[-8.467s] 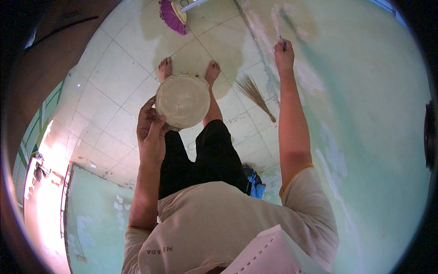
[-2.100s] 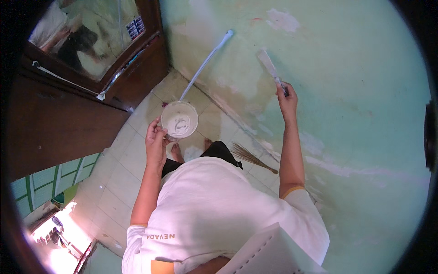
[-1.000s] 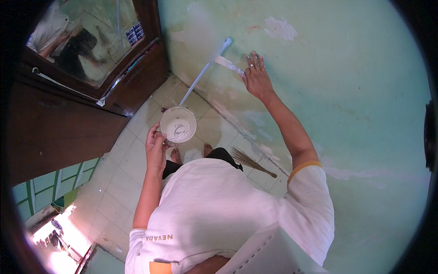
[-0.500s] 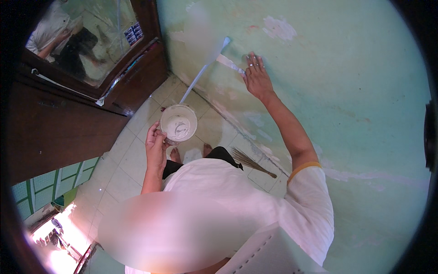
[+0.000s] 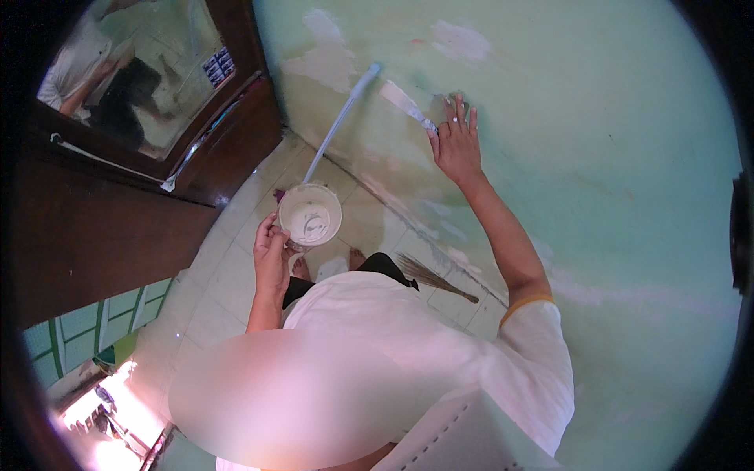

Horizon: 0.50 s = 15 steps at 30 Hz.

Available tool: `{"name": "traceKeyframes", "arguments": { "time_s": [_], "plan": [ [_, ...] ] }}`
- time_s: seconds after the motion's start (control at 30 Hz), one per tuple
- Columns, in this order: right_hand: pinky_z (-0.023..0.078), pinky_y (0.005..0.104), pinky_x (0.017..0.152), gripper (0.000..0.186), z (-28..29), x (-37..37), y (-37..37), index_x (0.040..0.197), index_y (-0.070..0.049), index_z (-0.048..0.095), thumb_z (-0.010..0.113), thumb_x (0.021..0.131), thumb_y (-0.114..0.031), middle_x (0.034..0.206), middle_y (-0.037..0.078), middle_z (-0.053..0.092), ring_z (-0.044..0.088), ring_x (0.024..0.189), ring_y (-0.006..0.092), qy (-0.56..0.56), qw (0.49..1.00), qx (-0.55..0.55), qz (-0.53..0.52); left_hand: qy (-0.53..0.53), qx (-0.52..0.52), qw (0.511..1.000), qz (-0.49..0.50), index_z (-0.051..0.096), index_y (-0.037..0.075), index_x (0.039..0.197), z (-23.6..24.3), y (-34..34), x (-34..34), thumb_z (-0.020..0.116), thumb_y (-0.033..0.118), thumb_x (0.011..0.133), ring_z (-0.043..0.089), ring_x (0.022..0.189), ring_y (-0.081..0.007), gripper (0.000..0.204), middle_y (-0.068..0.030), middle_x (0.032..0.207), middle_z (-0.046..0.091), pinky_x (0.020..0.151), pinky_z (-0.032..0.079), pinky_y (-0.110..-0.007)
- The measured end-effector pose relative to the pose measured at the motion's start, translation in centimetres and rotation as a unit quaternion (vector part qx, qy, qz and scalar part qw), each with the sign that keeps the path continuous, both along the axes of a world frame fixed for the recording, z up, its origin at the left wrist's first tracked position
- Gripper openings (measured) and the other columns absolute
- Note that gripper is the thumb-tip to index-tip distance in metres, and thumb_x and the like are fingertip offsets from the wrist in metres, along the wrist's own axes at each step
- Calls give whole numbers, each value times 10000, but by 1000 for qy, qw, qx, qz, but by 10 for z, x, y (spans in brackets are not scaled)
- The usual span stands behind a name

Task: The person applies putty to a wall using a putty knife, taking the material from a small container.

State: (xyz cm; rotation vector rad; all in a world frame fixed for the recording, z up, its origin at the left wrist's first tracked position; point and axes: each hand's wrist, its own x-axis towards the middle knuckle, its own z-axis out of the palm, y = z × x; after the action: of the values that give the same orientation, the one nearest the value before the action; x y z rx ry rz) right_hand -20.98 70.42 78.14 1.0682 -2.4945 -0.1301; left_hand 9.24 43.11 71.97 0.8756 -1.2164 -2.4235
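My left hand (image 5: 272, 250) grips the rim of a round pale tub (image 5: 336, 206), its thumb at the near edge. White putty (image 5: 312, 226) coats the tub's bottom and inner wall. Against the green wall, my right hand (image 5: 458, 147) holds a putty knife (image 5: 402, 100) by its handle, between the thumb and the hand. Some of the fingers are stretched out toward the wall, and a ring shows on one. The knife's blade points left and carries white putty. Whether the blade touches the wall I cannot tell.
A light-blue pole (image 5: 339, 125) leans on the wall behind the tub. Pale patches (image 5: 461, 39) mark the green wall (image 5: 628, 196). A stick broom (image 5: 436, 280) lies on the tiled floor (image 5: 206, 294) by the wall. To the left stands a dark wooden cabinet (image 5: 102, 228) with a mirror (image 5: 169, 86).
My right hand and the putty knife have moved right along the wall, away from the pale patches. The tub stays in my left hand at nearly the same place. The view has shifted slightly.
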Motion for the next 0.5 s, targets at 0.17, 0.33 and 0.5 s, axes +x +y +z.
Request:
{"name": "traceKeyframes", "arguments": {
  "time_s": [0.17,0.33,0.5],
  "plan": [
    [144,587,1176,345,6,-9,3,918,28,567,467,999,-293,1475,230,387,197,1466,395,13,1000,-11,17,-8,-11,999,-36,435,22,1368,5,9,-4,555,28,887,583,880,-121,496,-14,963,513,740,605,-373],
    [164,534,1194,435,5,-4,1,959,60,624,414,1018,-316,1491,211,383,220,1459,377,12,1000,4,6,4,-23,998,-55,437,32,1362,4,8,-6,579,90,896,598,1012,-185,490,-43,1086,546,757,590,-391],
    [141,549,1192,320,10,-5,0,902,18,555,466,1004,-272,1488,213,383,206,1471,362,-8,1000,-21,20,-11,-33,997,-64,427,30,1369,-2,5,-2,572,91,898,594,1017,-195,496,-54,1068,541,770,590,-404]
  ]
}}
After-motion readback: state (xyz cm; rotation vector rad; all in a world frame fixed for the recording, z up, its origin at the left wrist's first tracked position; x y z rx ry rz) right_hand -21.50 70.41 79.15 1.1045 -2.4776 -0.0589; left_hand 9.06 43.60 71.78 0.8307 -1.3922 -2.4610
